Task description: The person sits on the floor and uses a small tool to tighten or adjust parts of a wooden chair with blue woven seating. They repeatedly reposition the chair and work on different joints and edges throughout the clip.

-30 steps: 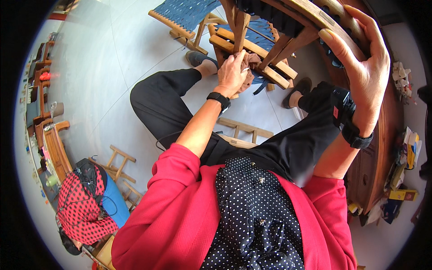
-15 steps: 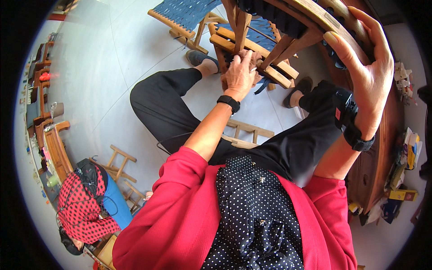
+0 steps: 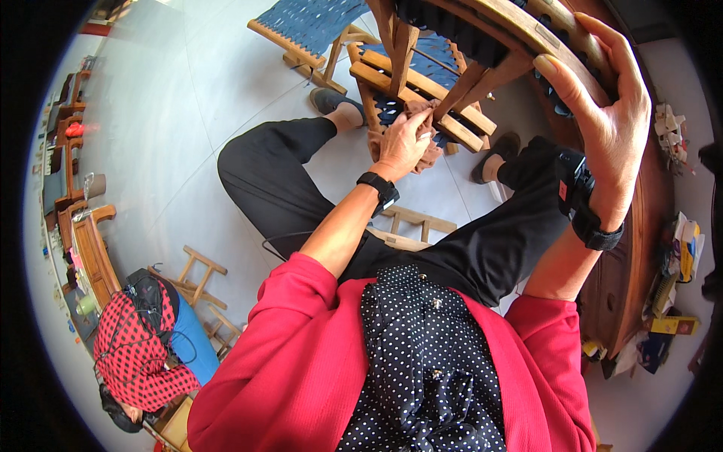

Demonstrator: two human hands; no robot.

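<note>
My left hand (image 3: 404, 145) is closed on a crumpled brown cloth (image 3: 430, 159), pressing it against the lower wooden bars of a stool. Raised at the top right is the wooden stool frame (image 3: 520, 26), with dark strapping under its rail and legs reaching down toward the cloth. My right hand (image 3: 614, 105) grips the frame's upper right end, thumb on the near side and fingers wrapped over the far side. Beneath the legs are wooden bars (image 3: 471, 117) and blue woven webbing (image 3: 437, 56); which stool each bar belongs to, I cannot tell.
Another stool with a blue woven seat (image 3: 309, 30) stands at the far left of my hands. A small wooden frame (image 3: 410, 224) lies between my legs. At the lower left sits a person in a red checked top (image 3: 139, 339). A brown cabinet (image 3: 621, 286) is on my right.
My left hand and the cloth have moved slightly, with the fingers now turned more to the right beside the stool leg. My right hand keeps its grip, shifting only slightly.
</note>
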